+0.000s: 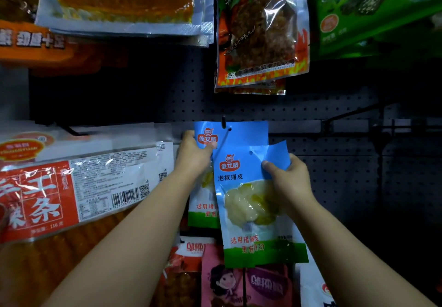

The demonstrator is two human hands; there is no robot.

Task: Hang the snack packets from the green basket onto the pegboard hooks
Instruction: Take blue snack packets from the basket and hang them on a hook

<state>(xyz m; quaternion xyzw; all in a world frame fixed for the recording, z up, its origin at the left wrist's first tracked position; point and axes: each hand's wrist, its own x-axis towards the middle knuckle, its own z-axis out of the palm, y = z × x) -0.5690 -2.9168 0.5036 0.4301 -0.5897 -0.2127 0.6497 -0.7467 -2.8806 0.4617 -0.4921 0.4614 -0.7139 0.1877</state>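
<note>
Two blue snack packets with green bottoms hang or are held in front of the dark pegboard (pixel 334 163). My left hand (pixel 193 156) grips the top left corner of the rear packet (pixel 244 134), whose punched hole sits at the tip of a black hook (pixel 224 122). My right hand (pixel 287 175) pinches the bent top right corner of the front packet (pixel 251 211), which overlaps the rear one and hangs lower, its holes below the hook. The green basket is out of view.
Red and white packets (pixel 71 191) hang at the left, a flame-printed packet (pixel 260 31) and a green one (pixel 370 12) above, pink and red packets (pixel 239 282) below. A bare hook arm (pixel 354 113) juts out at the right before open pegboard.
</note>
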